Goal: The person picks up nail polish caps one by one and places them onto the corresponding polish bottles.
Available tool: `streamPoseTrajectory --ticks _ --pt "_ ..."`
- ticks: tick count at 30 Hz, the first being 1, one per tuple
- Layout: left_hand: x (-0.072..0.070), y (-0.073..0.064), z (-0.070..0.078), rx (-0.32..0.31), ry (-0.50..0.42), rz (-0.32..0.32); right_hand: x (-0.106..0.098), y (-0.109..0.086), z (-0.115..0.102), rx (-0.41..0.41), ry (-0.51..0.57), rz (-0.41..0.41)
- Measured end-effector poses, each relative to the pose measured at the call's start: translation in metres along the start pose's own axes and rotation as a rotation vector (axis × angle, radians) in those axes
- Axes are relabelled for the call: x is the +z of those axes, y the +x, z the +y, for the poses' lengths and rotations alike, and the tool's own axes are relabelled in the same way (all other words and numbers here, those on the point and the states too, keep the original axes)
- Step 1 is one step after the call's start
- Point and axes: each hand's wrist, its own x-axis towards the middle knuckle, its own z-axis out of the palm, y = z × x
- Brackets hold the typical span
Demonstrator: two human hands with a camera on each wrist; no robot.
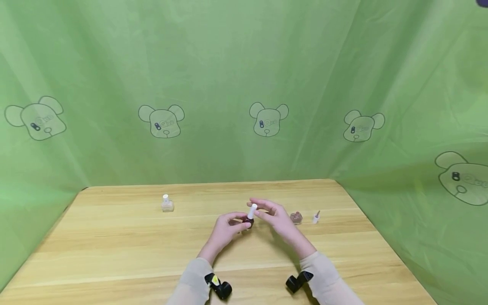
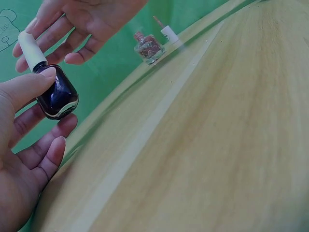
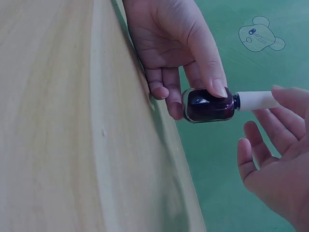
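A dark nail polish bottle (image 3: 208, 105) is tilted between my two hands, with its white cap (image 3: 256, 100) still seated on the neck. My left hand (image 1: 225, 231) grips the glass body, thumb on the near face and fingers behind. At the other end, the thumb and fingers of my right hand (image 1: 277, 218) pinch the white cap near its tip. The right hand's other fingers are loosely bent and hold nothing. In the left wrist view the dark bottle (image 2: 59, 94) appears raised off the wooden table (image 2: 193, 145).
Right of my hands stands an uncapped pinkish glitter polish bottle (image 1: 295, 218). Its neighbour is a white cap standing with its brush pointing up (image 1: 316, 217). A clear bottle with a white cap (image 1: 167, 204) stands at the back left. Green curtains (image 1: 213, 84) surround the table.
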Motion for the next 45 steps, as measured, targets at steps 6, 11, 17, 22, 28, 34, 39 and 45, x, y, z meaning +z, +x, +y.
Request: streamPoseTrajectory --ticks 6,11,17,22,28,34,39,45 --pt "0.001 0.000 0.001 0.007 0.000 -0.002 0.000 0.000 0.003 -0.017 -0.009 0.007" --pt "0.001 0.000 0.001 0.009 0.020 -0.004 0.000 -0.001 0.002 -0.015 -0.012 0.036" --pt "0.001 0.000 0.000 0.003 0.011 -0.002 0.004 0.000 0.002 0.012 -0.006 0.122" --pt "0.002 -0.006 0.016 -0.001 0.027 -0.009 0.007 0.001 0.002 0.017 0.005 0.179" --pt "0.003 -0.002 0.004 0.003 0.028 -0.017 0.009 -0.003 -0.013 0.058 0.014 0.208" --pt "0.003 -0.001 0.002 0.000 0.035 -0.017 0.009 0.001 -0.001 0.056 -0.004 0.219" --pt "0.003 -0.007 0.017 0.004 0.044 -0.010 0.008 0.001 0.003 0.037 0.025 0.188" --pt "0.001 -0.014 0.033 0.007 0.027 -0.014 0.006 0.000 0.004 -0.007 0.066 0.091"
